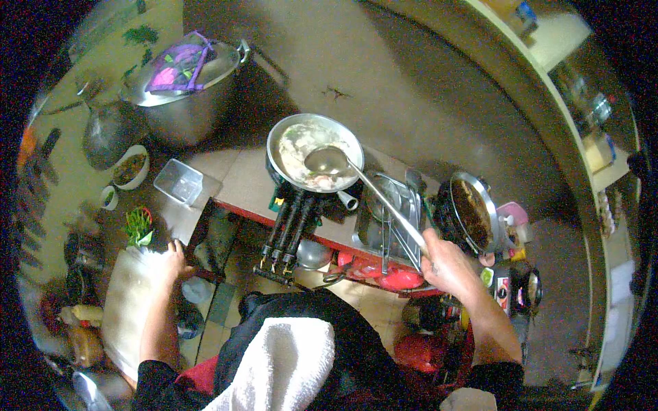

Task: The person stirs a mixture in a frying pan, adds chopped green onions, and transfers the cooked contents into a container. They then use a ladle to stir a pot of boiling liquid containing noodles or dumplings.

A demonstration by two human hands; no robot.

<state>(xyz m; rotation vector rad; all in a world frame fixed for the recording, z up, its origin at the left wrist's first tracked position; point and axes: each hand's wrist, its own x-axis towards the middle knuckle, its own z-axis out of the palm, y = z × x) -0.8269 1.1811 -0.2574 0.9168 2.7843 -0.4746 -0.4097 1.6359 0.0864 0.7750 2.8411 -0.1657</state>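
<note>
My right hand (446, 262) is closed around the handle of a long metal ladle (388, 204). The ladle's bowl rests in a metal pan (358, 149) of pale, whitish food on a gas burner (288, 221). At the left, my left hand (177, 261) lies at the edge of a white cutting board (128, 303); whether it grips anything is hard to see. Beside that hand, green leafy herbs (139, 226) sit at the board's far end. A rectangular clear plastic container (179, 182) stands beyond my left hand.
A large lidded metal pot (180, 115) with a purple floral cloth (177, 67) stands back left. Bowls of food (130, 168) are left of the container. A metal tray (367, 231) and a wok of brown food (470, 213) stand right of the pan. Red bags (401, 277) lie below.
</note>
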